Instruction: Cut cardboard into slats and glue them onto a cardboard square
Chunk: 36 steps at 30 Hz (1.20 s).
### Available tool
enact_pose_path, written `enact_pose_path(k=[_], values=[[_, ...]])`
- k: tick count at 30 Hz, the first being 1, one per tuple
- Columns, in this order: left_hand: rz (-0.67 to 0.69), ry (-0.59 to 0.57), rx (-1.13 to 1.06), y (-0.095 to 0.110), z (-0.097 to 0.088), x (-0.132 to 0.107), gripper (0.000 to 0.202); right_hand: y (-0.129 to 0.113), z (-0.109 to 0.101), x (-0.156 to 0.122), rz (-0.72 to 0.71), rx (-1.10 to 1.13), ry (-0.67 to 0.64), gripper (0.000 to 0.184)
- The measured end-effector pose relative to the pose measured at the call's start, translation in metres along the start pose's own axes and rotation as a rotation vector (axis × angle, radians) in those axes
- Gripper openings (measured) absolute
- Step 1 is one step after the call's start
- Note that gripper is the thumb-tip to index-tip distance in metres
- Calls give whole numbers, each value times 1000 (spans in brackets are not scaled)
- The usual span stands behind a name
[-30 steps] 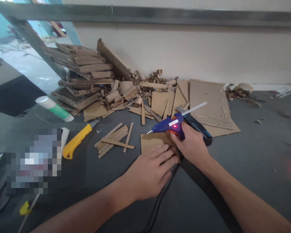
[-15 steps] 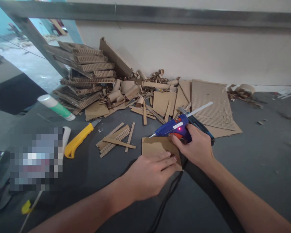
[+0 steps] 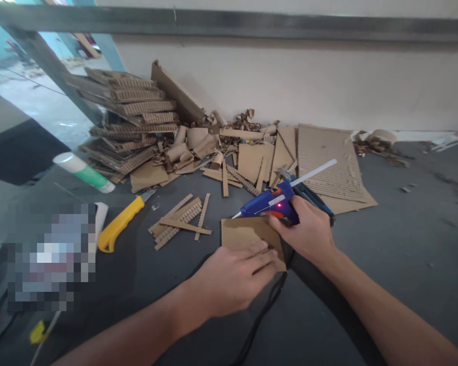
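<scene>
My right hand [image 3: 313, 226] is wrapped round a blue hot glue gun [image 3: 269, 201], whose red light glows. A whitish glue stick [image 3: 315, 172] sticks out of its back end. The nozzle points left, at the far edge of a square cardboard piece [image 3: 238, 231], near its far left corner; whether it touches I cannot tell. My left hand [image 3: 236, 274] lies flat over the near part of that piece, fingers stretched out and pressing it to the dark tabletop. Left of the square lie several thin cardboard strips [image 3: 181, 223].
A yellow utility knife [image 3: 122, 222] and a white-green tube [image 3: 84, 173] lie at left, near a blurred-out object [image 3: 53, 254]. Stacked corrugated panels [image 3: 137, 108], scraps and a ribbed sheet [image 3: 328, 162] line the wall. A black cable [image 3: 261, 320] runs toward me.
The view has shifted slightly, so most things sit a little further left. Both hands, the glue gun and the cardboard square keep nearly the same places relative to one another.
</scene>
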State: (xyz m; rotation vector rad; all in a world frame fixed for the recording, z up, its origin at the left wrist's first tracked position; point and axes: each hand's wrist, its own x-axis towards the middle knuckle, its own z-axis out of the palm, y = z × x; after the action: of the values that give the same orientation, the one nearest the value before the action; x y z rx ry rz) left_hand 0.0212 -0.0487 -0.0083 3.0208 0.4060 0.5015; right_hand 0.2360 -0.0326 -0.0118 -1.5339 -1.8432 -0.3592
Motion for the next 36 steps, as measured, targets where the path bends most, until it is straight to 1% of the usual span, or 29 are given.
enact_pose_path(k=[4, 9, 13, 17, 22, 26, 30, 31, 34, 36], values=[[-2, -1, -19, 1, 0, 0, 32, 3, -1, 0, -59, 42, -52, 11], [-23, -1, -37, 1, 0, 1, 31, 4, -1, 0, 5, 42, -65, 16], [-35, 10, -34, 2, -1, 2, 30, 4, -2, 0, -44, 71, -91, 8], [-39, 13, -39, 2, -2, 3, 29, 4, -2, 0, 13, 57, -60, 17], [-43, -14, -54, 2, -2, 3, 29, 4, 0, -1, -21, 80, -98, 9], [-44, -8, -57, 2, -1, 3, 28, 4, 1, -1, 36, 67, -82, 18], [-46, -7, -63, 2, -1, 3, 28, 3, 1, -1, -9, 65, -109, 11], [-47, -10, -64, 2, -2, 3, 27, 3, 1, -1, -1, 66, -112, 13], [-38, -2, -63, 2, -2, 3, 27, 3, 1, -1, 62, 61, -86, 25], [-32, 1, -58, 1, -2, 3, 27, 3, 1, -1, 48, 54, -76, 25]])
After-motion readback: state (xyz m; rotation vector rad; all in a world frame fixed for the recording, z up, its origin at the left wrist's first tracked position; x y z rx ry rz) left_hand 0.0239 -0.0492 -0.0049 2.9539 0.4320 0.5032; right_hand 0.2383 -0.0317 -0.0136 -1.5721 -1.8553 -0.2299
